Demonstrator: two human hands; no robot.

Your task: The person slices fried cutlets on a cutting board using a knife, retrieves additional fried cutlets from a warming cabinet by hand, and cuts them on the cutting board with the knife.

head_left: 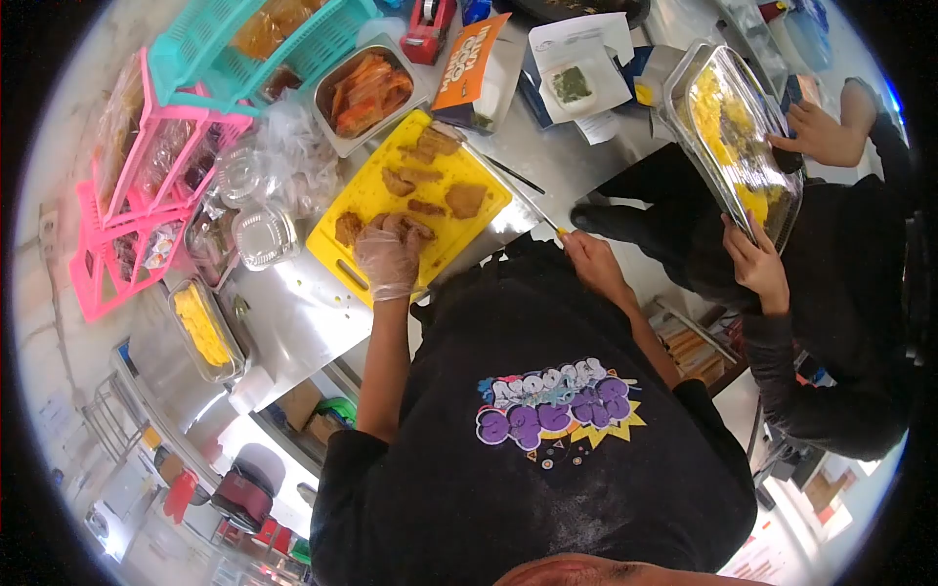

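My left hand [388, 256], in a clear glove, rests on the yellow cutting board [342, 220] with its fingers curled over a brown piece of meat [420, 229]. More browned meat pieces [467, 200] lie around the board, some sliced. Bare and to the right of the board, my right hand [591, 262] is closed round the handle of a knife [518, 195]. The blade slants up and left along the board's right edge.
A metal tray of orange-brown food [369, 95] sits behind the board. Plastic containers [264, 234], a tub of yellow food [203, 327] and pink baskets [147, 205] stand left. On the right, a co-worker's hands [757, 264] hold a large covered tray [738, 146].
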